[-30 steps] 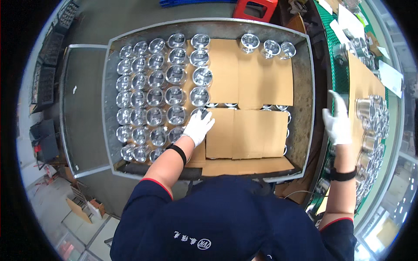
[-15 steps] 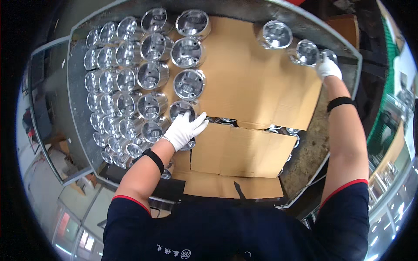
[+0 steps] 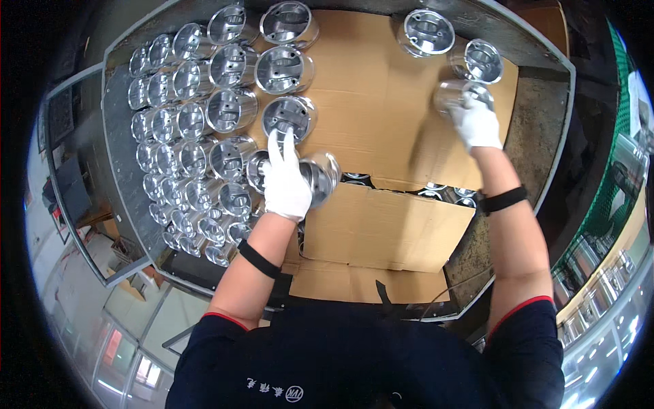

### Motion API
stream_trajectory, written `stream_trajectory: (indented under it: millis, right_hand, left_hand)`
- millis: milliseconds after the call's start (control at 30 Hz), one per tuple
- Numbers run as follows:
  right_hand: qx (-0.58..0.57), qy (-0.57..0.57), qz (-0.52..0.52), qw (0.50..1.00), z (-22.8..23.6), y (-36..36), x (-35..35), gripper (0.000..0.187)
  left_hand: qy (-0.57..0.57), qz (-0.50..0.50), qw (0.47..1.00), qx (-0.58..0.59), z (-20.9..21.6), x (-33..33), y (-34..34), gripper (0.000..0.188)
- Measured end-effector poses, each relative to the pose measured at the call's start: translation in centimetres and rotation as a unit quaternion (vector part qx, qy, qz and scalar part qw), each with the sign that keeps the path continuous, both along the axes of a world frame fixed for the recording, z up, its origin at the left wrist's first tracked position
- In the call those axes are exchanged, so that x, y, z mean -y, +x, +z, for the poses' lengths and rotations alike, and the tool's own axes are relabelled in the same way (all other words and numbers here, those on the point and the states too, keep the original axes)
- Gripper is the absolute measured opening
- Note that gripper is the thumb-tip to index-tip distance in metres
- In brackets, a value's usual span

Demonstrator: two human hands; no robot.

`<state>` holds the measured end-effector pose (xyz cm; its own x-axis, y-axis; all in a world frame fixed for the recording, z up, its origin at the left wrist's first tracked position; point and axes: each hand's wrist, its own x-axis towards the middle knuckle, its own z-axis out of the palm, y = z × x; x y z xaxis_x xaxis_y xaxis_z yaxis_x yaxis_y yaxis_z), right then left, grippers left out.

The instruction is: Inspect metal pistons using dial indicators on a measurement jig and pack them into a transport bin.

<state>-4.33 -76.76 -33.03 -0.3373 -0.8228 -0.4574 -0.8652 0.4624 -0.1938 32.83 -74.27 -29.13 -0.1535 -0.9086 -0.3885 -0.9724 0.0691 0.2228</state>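
Note:
My gloved left hand (image 3: 286, 178) lies among shiny hollow metal cylinders, open, with two fingers stretched onto the rim of a cylinder (image 3: 291, 117) in the nearest row. Beside its palm a tilted metal cylinder (image 3: 325, 176) stands a little out of line, partly covered by the hand. Another cylinder (image 3: 256, 169) shows on the hand's other side. Over the cardboard at the right, my gloved right hand (image 3: 477, 124) is closed on a metal cylinder (image 3: 449, 95), which lies tilted with its mouth partly hidden by the fingers.
Several rows of such cylinders (image 3: 191, 119) fill the left of a grey metal bin (image 3: 571, 136). Two more cylinders (image 3: 429, 33) stand at the far right on a cardboard sheet (image 3: 368, 102). Nearer, a cardboard flap (image 3: 381, 225) covers a lower layer of cylinders (image 3: 436, 191).
My right hand has moved left and nearer with a cylinder from the right edge. The left hand has slid forward, fingers now straighter, and a cylinder by its palm stands farther right.

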Motion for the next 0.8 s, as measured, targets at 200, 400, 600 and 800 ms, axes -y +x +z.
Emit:
stream_trajectory:
  millis: [200, 400, 600, 800]
  right_hand:
    - [-0.009, -0.072, 0.163, 0.984, 0.4, 5.9, 0.7, 0.033]
    - [-0.074, -0.109, 0.203, 0.970, 4.2, 3.1, 5.7, 0.065]
    - [-0.027, 0.100, 0.207, 0.973, 2.7, 1.3, 10.0, 0.086]
    - [-0.004, 0.099, 0.194, 0.976, 2.8, 1.2, 11.4, 0.086]
  left_hand:
    - [0.075, 0.054, 0.992, 0.084, -0.3, 4.0, -3.8, 0.071]
    - [0.087, 0.085, 0.987, 0.108, -0.1, 4.2, -2.8, 0.061]
    - [0.095, 0.015, 0.995, 0.009, 0.0, 0.5, -2.0, 0.049]
    - [0.173, -0.160, 0.972, 0.001, 0.3, -7.6, -1.4, 0.039]
